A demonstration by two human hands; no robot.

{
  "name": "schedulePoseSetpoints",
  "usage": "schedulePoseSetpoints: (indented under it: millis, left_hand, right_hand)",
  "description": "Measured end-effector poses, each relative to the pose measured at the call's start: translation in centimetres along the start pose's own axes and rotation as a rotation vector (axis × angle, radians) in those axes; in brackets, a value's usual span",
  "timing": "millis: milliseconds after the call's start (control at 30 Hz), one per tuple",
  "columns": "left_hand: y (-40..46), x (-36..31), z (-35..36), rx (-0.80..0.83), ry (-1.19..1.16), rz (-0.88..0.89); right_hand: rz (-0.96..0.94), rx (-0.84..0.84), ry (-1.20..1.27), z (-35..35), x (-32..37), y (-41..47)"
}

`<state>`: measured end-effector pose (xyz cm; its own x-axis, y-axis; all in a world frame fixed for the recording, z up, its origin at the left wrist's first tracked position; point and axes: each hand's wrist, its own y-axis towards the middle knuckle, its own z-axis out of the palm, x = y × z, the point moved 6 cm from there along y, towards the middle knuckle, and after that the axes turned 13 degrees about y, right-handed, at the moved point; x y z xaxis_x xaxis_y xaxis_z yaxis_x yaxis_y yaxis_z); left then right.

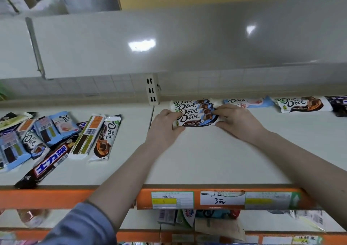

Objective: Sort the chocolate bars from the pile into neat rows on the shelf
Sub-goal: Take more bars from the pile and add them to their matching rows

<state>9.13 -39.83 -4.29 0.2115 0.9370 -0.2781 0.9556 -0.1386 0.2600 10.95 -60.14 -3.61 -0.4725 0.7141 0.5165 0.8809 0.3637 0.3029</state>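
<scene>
Both hands' fingers, left (165, 126) and right (236, 120), seemingly grip front Dove bar (195, 119) ends.

Shop: shelf (206, 165) with price labels (222, 197).

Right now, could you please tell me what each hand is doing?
Left hand: pinches the front blue-and-white Dove chocolate bar.
Right hand: pinches the same bar.
</scene>
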Motion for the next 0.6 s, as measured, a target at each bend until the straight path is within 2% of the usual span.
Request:
schedulePoseSetpoints:
  millis: [300, 500, 600]
  left_hand:
    - [0.0, -0.1, 0.0, 0.034, 0.005, -0.031]
    - [-2.1, -0.4, -2.2, 0.02, 0.351, -0.164]
    - [-4.6, 0.3, -3.9, -0.016, 0.436, -0.259]
  right_hand:
    - [0.067, 0.011, -0.044, -0.1, 1.0, -0.3]
    - [0.152, -0.024, -0.147, -0.5, 2.7, -1.6]
    - [0.153, -0.036, -0.165, 0.5, 4.1, -2.6]
